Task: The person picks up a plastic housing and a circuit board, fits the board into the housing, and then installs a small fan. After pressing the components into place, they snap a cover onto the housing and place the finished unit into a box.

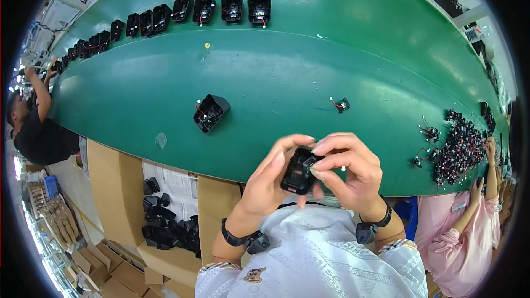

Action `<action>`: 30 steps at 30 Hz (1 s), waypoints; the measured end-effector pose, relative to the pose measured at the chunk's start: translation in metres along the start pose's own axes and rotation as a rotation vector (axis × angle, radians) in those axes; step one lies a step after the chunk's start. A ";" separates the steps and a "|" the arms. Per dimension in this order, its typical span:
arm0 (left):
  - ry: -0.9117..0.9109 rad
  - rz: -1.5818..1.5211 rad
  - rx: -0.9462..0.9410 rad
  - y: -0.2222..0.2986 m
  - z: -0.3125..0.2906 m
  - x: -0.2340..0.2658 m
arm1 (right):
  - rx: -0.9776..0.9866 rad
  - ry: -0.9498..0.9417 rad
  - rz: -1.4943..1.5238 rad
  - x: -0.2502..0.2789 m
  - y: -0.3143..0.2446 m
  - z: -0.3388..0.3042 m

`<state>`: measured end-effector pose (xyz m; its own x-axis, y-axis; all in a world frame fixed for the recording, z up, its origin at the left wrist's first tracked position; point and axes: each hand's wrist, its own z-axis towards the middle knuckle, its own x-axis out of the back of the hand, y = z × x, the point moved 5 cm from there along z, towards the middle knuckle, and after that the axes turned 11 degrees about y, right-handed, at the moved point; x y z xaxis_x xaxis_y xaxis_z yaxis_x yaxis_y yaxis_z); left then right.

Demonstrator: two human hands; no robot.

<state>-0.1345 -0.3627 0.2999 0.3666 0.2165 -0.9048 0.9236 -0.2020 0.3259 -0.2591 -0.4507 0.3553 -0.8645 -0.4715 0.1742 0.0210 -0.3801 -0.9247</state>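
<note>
Head view: both hands on a black housing at the bench's near edge.
The left hand (264, 185) grips the black housing (293, 181) from its left side, open face up; the right hand (353, 174) curls its fingertips onto the opposite rim, and whether they pinch a part inside I cannot tell. On the bench (265, 83), a second housing (216, 111) lies left of the hands, a small wired board (343, 105) beyond them, a row of housings (232, 6) toward the far edge, and a heap of wired parts (458, 152) near the right end.
</note>
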 end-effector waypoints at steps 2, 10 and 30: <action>0.079 0.108 -0.116 -0.002 0.002 -0.004 | 0.082 0.032 -0.106 0.005 -0.006 0.000; 0.293 0.290 -0.380 0.001 0.003 -0.008 | 0.238 0.064 -0.322 -0.005 -0.016 -0.006; 0.304 0.385 -0.479 -0.005 0.002 -0.007 | 0.166 0.103 -0.281 -0.004 -0.013 -0.014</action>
<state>-0.1416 -0.3652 0.3042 0.6294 0.4867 -0.6058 0.6432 0.1111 0.7576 -0.2632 -0.4330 0.3616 -0.8940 -0.2502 0.3717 -0.1514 -0.6121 -0.7762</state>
